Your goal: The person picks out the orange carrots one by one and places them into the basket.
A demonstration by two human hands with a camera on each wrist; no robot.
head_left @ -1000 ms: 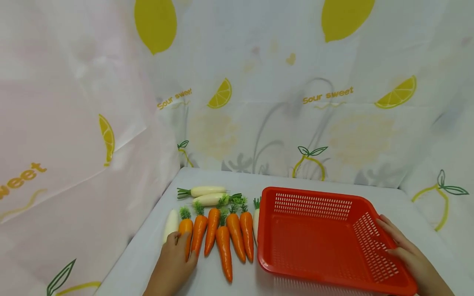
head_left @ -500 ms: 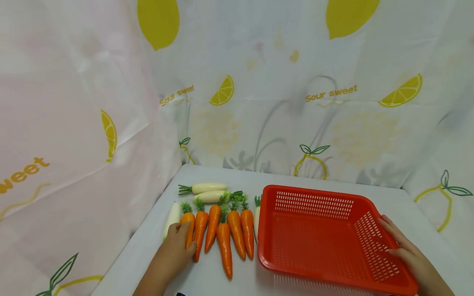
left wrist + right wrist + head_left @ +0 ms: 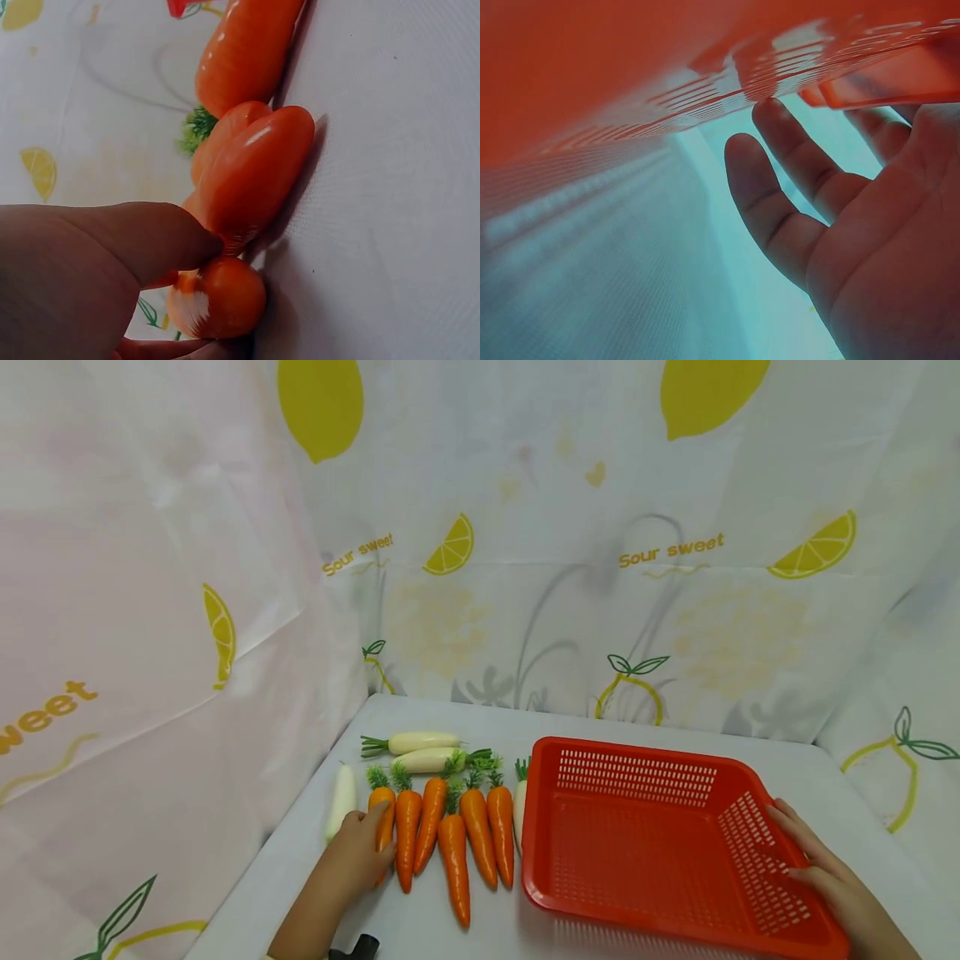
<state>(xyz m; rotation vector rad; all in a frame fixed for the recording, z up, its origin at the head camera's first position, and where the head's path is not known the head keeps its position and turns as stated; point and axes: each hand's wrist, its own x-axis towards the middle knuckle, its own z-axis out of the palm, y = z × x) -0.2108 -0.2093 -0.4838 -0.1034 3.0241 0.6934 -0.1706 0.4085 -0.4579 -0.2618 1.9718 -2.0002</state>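
Note:
My left hand (image 3: 372,839) lies on the leftmost orange carrot (image 3: 383,802) of a row of several carrots (image 3: 452,843) on the white table. In the left wrist view my thumb (image 3: 142,240) and a finger below pinch that carrot's (image 3: 221,296) narrow end. My right hand (image 3: 813,868) grips the right rim of a red perforated basket (image 3: 637,758), which stands to the right of the carrots with nothing in it. The right wrist view shows my fingers (image 3: 780,202) stretched under the basket (image 3: 615,67).
A white radish (image 3: 342,795) lies left of my left hand. Two more (image 3: 422,742) (image 3: 429,761) lie behind the carrots, and another (image 3: 519,808) sits against the basket. Lemon-print sheets wall the table (image 3: 675,731) at the left, back and right.
My left hand has slid a little toward me along the leftmost carrot, uncovering more of the white radish at its left. The basket and my right hand have stayed put.

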